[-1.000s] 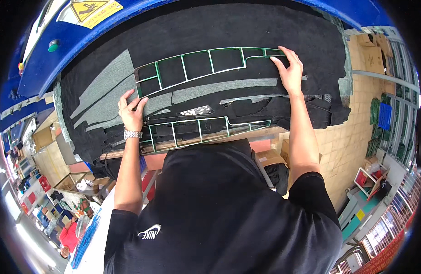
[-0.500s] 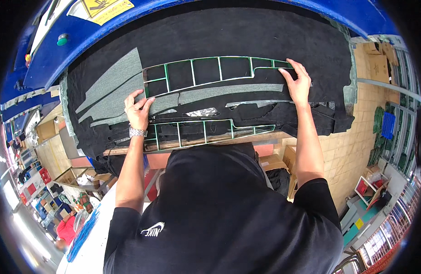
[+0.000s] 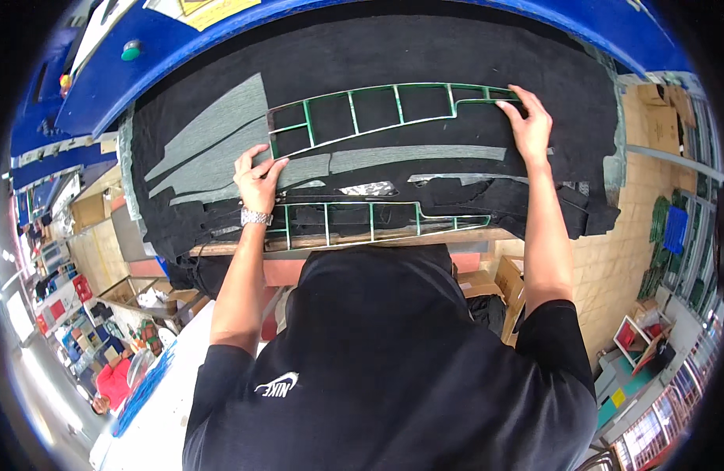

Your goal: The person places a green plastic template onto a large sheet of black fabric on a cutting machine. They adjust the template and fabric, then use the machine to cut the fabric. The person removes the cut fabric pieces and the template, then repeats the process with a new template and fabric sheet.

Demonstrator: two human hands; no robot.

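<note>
Green frame [image 3: 399,105]: lies over the black cloth [image 3: 362,47], spanning the gap between the left hand [image 3: 257,174] and the right hand [image 3: 530,125]; its wide end is at the left hand, its narrow end at the right.
Left grip: thumb and fingers grasp the near corner of the wide end.
Right grip: thumb and fingers grasp the narrow tip, partly covering it.
Second frame [image 3: 371,221]: on the body side of both hands, close beside the left wrist, near the desk [image 3: 213,249] edge.
Grey patches [image 3: 213,133]: beyond the left hand and between the two hands.
Blue machine [image 3: 103,86]: beyond both hands, arching over the cloth; green button [image 3: 131,50] on it.
Writing: yellow label [image 3: 217,12] beyond the left hand, cut off; white lettering and emblem on the black shirt [image 3: 377,353], below the left hand.
</note>
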